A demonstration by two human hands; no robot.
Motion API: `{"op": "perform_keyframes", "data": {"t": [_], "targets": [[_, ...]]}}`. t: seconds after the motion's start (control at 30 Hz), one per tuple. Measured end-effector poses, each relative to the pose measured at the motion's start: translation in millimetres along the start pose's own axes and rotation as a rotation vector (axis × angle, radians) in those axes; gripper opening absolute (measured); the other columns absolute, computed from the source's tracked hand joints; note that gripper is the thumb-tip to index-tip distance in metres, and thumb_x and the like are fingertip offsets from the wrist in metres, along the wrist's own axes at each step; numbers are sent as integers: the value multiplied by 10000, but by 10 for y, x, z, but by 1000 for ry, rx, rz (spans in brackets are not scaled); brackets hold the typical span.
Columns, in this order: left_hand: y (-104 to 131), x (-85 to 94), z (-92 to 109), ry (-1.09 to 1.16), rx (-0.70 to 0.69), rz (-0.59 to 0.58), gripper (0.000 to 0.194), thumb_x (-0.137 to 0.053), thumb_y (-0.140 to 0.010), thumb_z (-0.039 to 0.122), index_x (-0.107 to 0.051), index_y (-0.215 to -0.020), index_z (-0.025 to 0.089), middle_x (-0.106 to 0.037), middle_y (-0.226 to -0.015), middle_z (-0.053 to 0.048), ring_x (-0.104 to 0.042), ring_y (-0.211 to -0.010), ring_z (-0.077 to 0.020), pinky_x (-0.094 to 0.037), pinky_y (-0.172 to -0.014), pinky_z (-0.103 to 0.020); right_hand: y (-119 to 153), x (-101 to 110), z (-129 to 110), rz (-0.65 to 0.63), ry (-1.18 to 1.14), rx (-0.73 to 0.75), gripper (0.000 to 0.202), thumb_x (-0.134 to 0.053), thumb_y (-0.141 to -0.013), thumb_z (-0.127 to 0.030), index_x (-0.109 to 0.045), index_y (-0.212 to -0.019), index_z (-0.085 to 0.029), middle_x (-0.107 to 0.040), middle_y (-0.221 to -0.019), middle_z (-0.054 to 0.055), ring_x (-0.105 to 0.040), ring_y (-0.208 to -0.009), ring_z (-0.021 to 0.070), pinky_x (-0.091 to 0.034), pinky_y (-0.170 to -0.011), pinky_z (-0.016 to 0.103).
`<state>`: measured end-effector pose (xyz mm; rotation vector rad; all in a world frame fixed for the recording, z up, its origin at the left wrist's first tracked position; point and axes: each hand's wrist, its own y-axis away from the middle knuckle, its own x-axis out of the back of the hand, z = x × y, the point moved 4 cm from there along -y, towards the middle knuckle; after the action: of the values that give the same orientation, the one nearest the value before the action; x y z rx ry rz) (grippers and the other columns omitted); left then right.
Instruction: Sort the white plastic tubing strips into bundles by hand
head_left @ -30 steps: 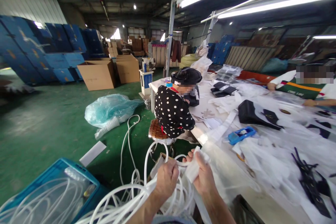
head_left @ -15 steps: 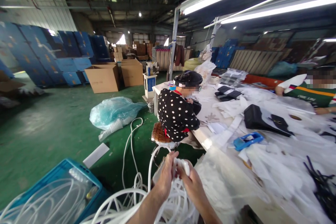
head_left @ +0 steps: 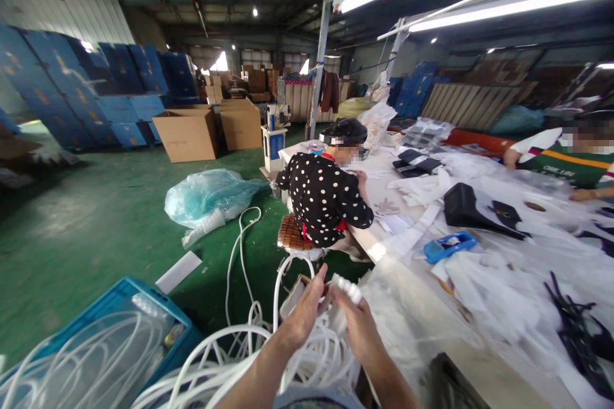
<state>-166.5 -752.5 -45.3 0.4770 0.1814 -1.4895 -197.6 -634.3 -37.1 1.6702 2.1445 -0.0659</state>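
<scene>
My right hand [head_left: 354,316] is closed around a small bumpy white bundle [head_left: 347,289], which looks like short tube lengths, though its kind is not clear. Just left of it, my left hand [head_left: 307,307] has its fingers curled inward towards the right hand; what they pinch, if anything, is hidden. Beneath both forearms lies a heap of white tubing [head_left: 230,358] in loose coils. One loop rises beside my left wrist, and a thinner stretch runs out over the floor.
At lower left stands a blue crate [head_left: 189,332] with more coils. A co-worker in polka dots [head_left: 321,198] sits ahead at the long table [head_left: 412,281]. Black bag parts [head_left: 467,211], a blue holder [head_left: 448,246] and white sheets lie there. Another person [head_left: 566,153] is at far right.
My hands have drawn slightly apart, and the white bundle has shifted right with my right hand. The seated co-worker's arm has moved forward onto the table. My view has tilted down a little.
</scene>
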Motion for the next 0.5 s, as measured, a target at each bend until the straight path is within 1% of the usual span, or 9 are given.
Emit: {"op": "perform_keyframes", "data": {"t": [0.03,0.1,0.13,0.17,0.23,0.27,0.3,0.4,0.5], "targets": [[13,19,3,-64,6,-15,785,-642,-840,688,-539,-1481,247,-546,-1532,-138,-525,-1390,-312,-405,-1151,-448,4,38,-42,54,-94,-30,472,-879,-691,-565,-753,-948,-190,-801,-851,73,-759,-883,321,-611,-773,424],[47,39,5,-206,22,-52,656,-700,-818,562,-635,-1369,212,-713,-1255,-136,-670,-1106,-287,-487,-985,-420,1,123,-146,162,-216,-30,522,-946,-583,-545,-741,-915,-198,-800,-843,68,-768,-861,303,-628,-729,392],[65,36,9,-263,25,-75,533,-689,-819,504,-697,-1257,200,-750,-1082,-111,-683,-952,-262,-495,-901,-403,-5,160,-197,204,-245,-12,549,-971,-535,-529,-735,-904,-199,-800,-849,67,-770,-855,294,-634,-725,381],[82,23,18,-320,20,-101,397,-659,-826,458,-739,-1116,198,-744,-929,-79,-660,-828,-237,-484,-832,-384,-12,191,-240,235,-262,6,568,-985,-503,-519,-730,-899,-201,-799,-853,66,-771,-845,284,-639,-725,374],[112,-20,56,-438,-24,-127,212,-598,-833,385,-716,-832,210,-662,-735,-27,-585,-711,-205,-436,-753,-354,-23,227,-288,256,-285,25,576,-996,-487,-502,-724,-898,-204,-792,-839,55,-767,-809,267,-646,-719,369],[123,-44,82,-487,-51,-123,194,-578,-833,360,-667,-734,219,-616,-691,-13,-553,-698,-199,-410,-734,-347,-25,234,-295,256,-299,27,572,-997,-489,-497,-721,-896,-205,-787,-825,47,-763,-788,260,-647,-712,370],[134,-69,108,-534,-79,-113,200,-563,-836,342,-622,-684,226,-581,-675,-4,-530,-698,-197,-387,-725,-344,-24,238,-296,255,-316,27,568,-998,-490,-492,-719,-894,-208,-782,-816,41,-758,-771,255,-648,-702,373],[168,-148,168,-647,-169,-88,186,-527,-886,330,-592,-737,240,-562,-726,-8,-508,-732,-208,-351,-731,-347,-5,231,-288,261,-348,29,555,-1007,-487,-464,-711,-887,-217,-774,-811,29,-747,-756,246,-648,-688,379],[193,-206,167,-725,-262,-65,205,-491,-931,356,-571,-771,255,-562,-748,-29,-494,-717,-220,-338,-730,-357,19,182,-292,241,-350,41,522,-1006,-496,-432,-703,-870,-230,-744,-777,0,-723,-722,214,-639,-683,361]]}}
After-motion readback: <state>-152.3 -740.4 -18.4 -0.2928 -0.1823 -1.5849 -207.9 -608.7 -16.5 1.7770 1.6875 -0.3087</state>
